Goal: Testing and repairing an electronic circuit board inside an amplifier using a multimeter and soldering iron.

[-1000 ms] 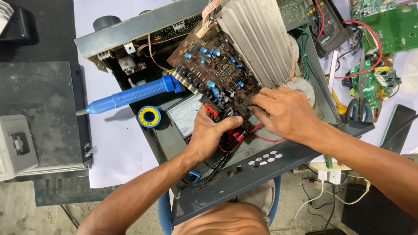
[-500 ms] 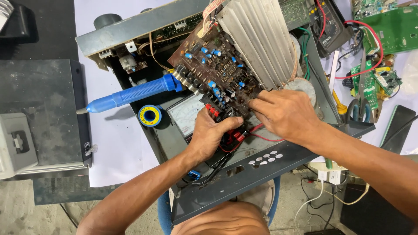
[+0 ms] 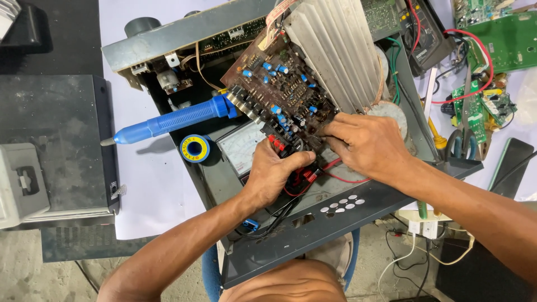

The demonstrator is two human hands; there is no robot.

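Note:
A brown circuit board (image 3: 279, 89) with blue capacitors stands tilted inside an open grey amplifier chassis (image 3: 313, 223), joined to a ribbed metal heat sink (image 3: 335, 50). My left hand (image 3: 274, 173) grips the board's lower edge by the red terminal block (image 3: 278, 146). My right hand (image 3: 366, 145) pinches the same lower edge a little to the right, fingertips on the components. Red wires (image 3: 335, 178) run under both hands.
A blue desoldering pump (image 3: 168, 120) lies left of the board, with a solder spool (image 3: 194, 148) and an analog meter (image 3: 241, 146) below it. Green circuit boards (image 3: 503, 39), wires and a black multimeter (image 3: 425, 33) crowd the right. A dark metal cover (image 3: 50, 145) sits at left.
Both hands stay on the board's lower edge; the left thumb has shifted slightly along it. The board keeps its tilt.

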